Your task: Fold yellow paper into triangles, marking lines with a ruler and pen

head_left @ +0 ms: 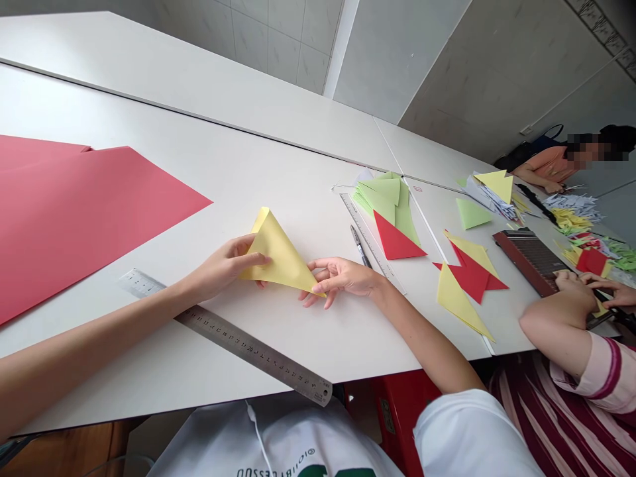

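Centrally placed: yellow triangle [281, 255] of folded paper on the white worktop [308, 192], between both hands.
Left hand [223, 265]: at 9 o'clock of the triangle, thumb and fingers pinching its wide edge.
Right hand [342, 278]: at 3 o'clock, fingers loosely spread, tips pinning the narrow corner.
Handling: probably light, thin, easily creased; best held at edges and corners.
Nearby: steel ruler [233, 334] at 6 o'clock, red sheet [84, 212] at 9, pen [360, 245] at 3.
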{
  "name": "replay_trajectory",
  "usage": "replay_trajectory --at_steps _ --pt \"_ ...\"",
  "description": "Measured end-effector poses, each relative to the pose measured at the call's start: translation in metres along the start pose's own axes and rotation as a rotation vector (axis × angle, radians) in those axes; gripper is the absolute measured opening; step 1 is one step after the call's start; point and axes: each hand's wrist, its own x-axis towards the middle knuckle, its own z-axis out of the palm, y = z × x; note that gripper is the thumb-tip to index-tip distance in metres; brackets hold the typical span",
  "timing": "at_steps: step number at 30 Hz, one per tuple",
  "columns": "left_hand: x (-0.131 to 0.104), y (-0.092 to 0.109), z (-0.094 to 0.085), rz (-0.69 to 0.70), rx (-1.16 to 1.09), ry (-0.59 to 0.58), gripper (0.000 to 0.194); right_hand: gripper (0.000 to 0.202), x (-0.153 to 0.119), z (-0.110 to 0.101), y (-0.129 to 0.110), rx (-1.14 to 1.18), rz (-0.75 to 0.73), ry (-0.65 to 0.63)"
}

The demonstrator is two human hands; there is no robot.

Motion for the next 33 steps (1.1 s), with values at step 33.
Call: replay_trajectory --at_steps 33 --pt "0.005 -0.010 -0.002 0.078 0.072 -0.033 0.043 0.061 0.001 -0.001 0.003 -0.006 -0.037 -0.046"
